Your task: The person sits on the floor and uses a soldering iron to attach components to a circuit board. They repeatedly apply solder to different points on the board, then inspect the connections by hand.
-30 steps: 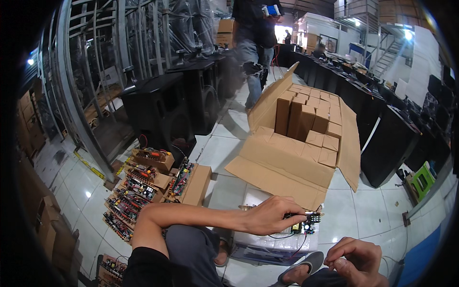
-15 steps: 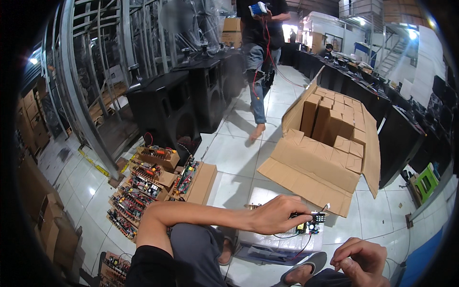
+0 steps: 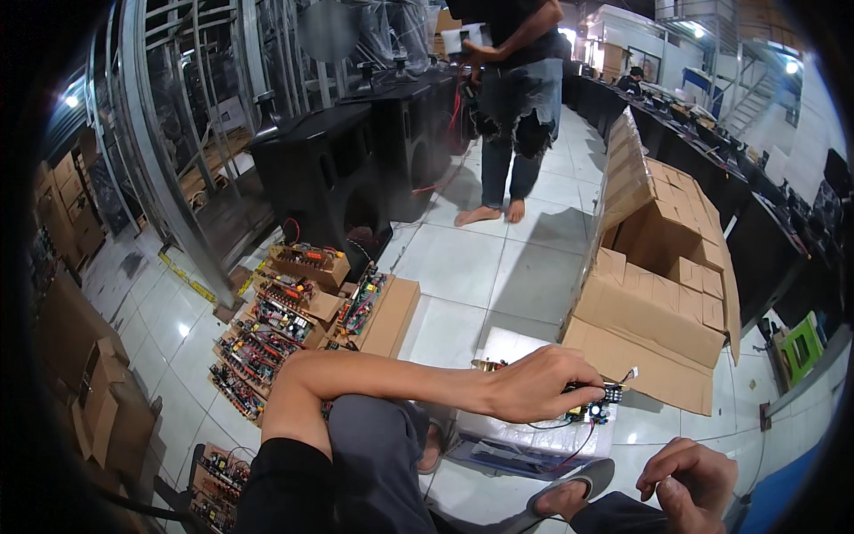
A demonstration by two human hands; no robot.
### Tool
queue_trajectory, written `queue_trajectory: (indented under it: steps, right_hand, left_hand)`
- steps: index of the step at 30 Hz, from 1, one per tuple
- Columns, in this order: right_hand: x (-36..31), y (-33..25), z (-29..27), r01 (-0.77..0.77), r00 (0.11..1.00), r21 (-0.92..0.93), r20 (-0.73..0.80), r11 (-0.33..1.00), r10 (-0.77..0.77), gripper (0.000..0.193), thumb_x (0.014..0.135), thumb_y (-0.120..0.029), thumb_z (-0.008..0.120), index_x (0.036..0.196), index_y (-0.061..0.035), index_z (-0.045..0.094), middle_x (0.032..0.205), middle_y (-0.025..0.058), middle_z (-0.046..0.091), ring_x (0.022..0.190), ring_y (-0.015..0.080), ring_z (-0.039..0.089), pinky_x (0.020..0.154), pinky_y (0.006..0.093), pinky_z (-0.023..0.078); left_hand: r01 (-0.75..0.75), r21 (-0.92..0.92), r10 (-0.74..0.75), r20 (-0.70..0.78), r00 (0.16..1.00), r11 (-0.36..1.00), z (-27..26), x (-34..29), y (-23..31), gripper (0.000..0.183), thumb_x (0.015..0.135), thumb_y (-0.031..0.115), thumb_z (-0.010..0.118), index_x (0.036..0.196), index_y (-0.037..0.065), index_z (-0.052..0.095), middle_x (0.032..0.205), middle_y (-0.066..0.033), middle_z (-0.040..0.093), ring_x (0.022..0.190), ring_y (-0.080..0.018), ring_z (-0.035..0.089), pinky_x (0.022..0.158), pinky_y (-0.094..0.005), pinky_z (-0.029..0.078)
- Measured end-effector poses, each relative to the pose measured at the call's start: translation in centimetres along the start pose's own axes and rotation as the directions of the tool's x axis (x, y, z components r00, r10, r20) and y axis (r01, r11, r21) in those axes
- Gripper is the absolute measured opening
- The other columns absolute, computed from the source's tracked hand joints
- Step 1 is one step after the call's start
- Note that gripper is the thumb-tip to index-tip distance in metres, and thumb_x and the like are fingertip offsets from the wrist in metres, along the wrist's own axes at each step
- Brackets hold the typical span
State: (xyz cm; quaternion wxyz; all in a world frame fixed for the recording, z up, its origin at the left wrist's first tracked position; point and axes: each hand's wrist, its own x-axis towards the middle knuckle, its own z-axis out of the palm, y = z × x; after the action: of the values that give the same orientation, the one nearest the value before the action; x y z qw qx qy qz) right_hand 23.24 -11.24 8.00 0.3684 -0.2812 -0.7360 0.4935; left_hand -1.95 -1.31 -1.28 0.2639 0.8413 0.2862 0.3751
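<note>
On the tiled floor, the left hand (image 3: 538, 387) pinched a small circuit board (image 3: 594, 402) over a white pad (image 3: 534, 427) — the right hand (image 3: 698, 476) rested loosely curled, holding nothing.

Glossy white floor tiles (image 3: 525, 267), matt brown cardboard box (image 3: 658, 303), matt black speaker cabinets (image 3: 329, 169)

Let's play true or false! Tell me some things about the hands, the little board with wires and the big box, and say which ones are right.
1. The left hand grips a small green circuit board with wires. True.
2. The right hand holds a hammer. False: it holds nothing that shows and rests near the knee.
3. The large brown cardboard box is closed. False: its flaps stand open, with smaller boxes inside.
4. A person stands barefoot on the white tiled floor. True.
5. The black speaker cabinets lie on the right. False: they stand on the left.
</note>
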Motion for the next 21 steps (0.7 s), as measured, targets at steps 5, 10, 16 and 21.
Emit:
queue_trajectory:
  steps: [5,10,16,21]
  right_hand:
    - [0.1,-0.2,-0.3,-0.007,1.000,-0.035,-0.011,0.999,0.007,0.016,0.098,-0.009,0.058,0.099,0.0066,0.062,0.093,0.0127,0.061,0.079,0.0132,0.054,0.070,0.0252,0.043]
    - [0.5,0.6,-1.3,-0.037,0.997,-0.071,-0.072,0.997,0.031,0.012,0.088,-0.005,0.062,0.093,0.0059,0.066,0.086,0.0174,0.066,0.074,0.0204,0.061,0.069,0.0297,0.050]
    - [0.7,1.3,-2.2,0.126,0.990,-0.042,-0.053,0.991,-0.128,0.013,0.084,-0.002,0.062,0.092,0.0081,0.066,0.088,0.0225,0.068,0.075,0.0256,0.066,0.069,0.0318,0.054]
    - [-0.2,1.0,-4.1,0.690,0.713,0.085,0.090,0.719,-0.695,0.013,0.091,-0.010,0.065,0.101,-0.0016,0.065,0.100,0.0146,0.064,0.086,0.0245,0.062,0.074,0.0305,0.054]
  left_hand:
    - [0.007,-0.024,-0.007,-0.018,1.000,1.000,0.2,0.6,0.0,0.021,0.092,0.015,0.066,0.100,-0.004,0.071,0.086,-0.0189,0.068,0.079,-0.0322,0.064,0.074,-0.0401,0.050]
    - [-0.037,-0.006,0.036,-0.049,0.998,0.999,0.3,1.4,-0.5,0.016,0.089,0.008,0.070,0.101,-0.003,0.073,0.075,-0.0132,0.065,0.068,-0.0218,0.060,0.060,-0.0345,0.047]
    - [0.011,0.001,-0.011,-0.042,0.999,1.000,0.2,1.3,-0.4,0.015,0.090,0.009,0.070,0.099,-0.002,0.074,0.073,-0.0123,0.066,0.066,-0.0208,0.059,0.058,-0.0336,0.045]
    - [0.019,-0.022,-0.019,-0.005,1.000,1.000,0.0,2.0,-0.1,0.014,0.090,0.008,0.070,0.099,-0.002,0.074,0.073,-0.0119,0.066,0.066,-0.0195,0.060,0.058,-0.0331,0.045]
